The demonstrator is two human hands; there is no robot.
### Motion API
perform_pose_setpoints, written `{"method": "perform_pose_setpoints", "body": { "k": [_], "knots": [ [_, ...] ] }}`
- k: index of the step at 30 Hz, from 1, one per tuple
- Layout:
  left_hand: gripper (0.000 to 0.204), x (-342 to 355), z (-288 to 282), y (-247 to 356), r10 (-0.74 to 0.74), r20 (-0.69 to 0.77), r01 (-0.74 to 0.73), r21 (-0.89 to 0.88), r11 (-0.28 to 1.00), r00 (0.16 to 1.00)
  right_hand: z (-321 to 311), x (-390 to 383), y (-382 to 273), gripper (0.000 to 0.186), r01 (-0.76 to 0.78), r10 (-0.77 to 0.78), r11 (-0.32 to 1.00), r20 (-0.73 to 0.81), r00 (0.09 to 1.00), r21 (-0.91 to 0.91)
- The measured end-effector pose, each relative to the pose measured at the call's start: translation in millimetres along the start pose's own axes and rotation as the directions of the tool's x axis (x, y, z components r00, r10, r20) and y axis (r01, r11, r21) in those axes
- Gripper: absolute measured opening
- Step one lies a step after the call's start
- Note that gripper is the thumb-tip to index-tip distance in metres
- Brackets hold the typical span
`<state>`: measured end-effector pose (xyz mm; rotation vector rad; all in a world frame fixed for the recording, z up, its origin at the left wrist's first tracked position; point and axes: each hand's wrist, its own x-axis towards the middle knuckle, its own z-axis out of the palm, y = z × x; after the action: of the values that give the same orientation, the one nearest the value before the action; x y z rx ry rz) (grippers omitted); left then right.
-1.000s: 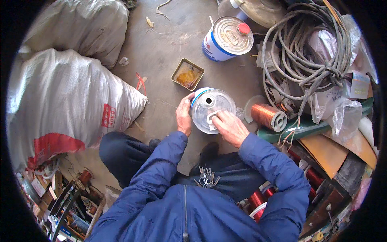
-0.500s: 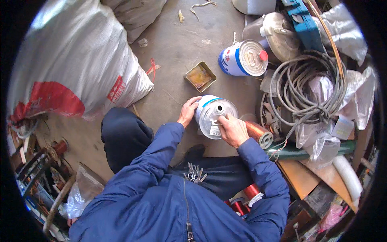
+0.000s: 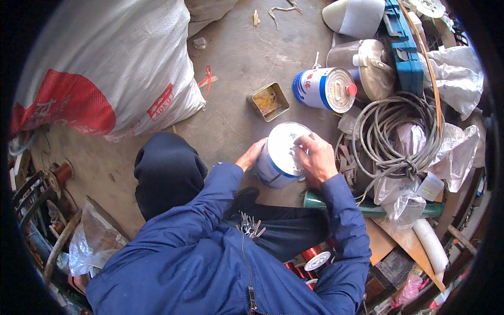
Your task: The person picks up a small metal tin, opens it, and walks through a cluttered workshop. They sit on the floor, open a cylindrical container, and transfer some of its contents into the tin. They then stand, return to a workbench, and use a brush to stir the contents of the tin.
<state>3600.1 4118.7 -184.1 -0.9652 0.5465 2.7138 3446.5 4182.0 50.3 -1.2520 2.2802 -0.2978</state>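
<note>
A blue and white metal can [image 3: 275, 177] stands in front of me, tilted toward me, its round lid washed out by glare. My left hand [image 3: 253, 154] grips the can's left side, most of its fingers hidden behind the wall. Over the right part of the lid, my right hand [image 3: 319, 160] has thumb and fingers drawn together; what they pinch is lost in the glare. Just beyond the can sits an open square tin [image 3: 253, 106] with yellowish residue inside. A second blue and white can [image 3: 310, 86], with a red cap, lies farther right.
A big white and red woven sack [image 3: 131, 68] fills the left. At right are a coil of grey cable [image 3: 370, 113], a green tube [image 3: 386, 210], a clear-lidded container [image 3: 375, 68] and a teal case [image 3: 407, 52]. Red wire spools [image 3: 315, 256] lie by my right leg.
The can has tipped toward me, showing more of its side, and its lid now glares. My right hand stays at the lid, with its fingers bent differently. The whole view has shifted slightly.
</note>
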Motion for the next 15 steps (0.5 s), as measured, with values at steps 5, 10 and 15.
{"method": "perform_pose_setpoints", "body": {
  "k": [5, 10, 15],
  "knots": [
    [0.060, -18, 11, -23, -0.100, -0.019, 0.097, -0.138, 0.986, 0.995, 13, 23, 7, 0.013, -0.004, 0.007, 0.998, 0.042, 0.999, -0.059],
    [0.062, -14, 4, -48, -0.100, -0.069, 0.087, -0.164, 0.983, 0.993, 23, 35, 14, 0.012, -0.045, 0.050, 0.997, 0.103, 0.993, -0.055],
    [0.066, -17, 8, -49, -0.182, -0.165, 0.158, -0.147, 0.976, 0.969, 29, 47, 18, 0.013, -0.046, 0.055, 0.996, 0.112, 0.992, -0.078]
  ]
}}
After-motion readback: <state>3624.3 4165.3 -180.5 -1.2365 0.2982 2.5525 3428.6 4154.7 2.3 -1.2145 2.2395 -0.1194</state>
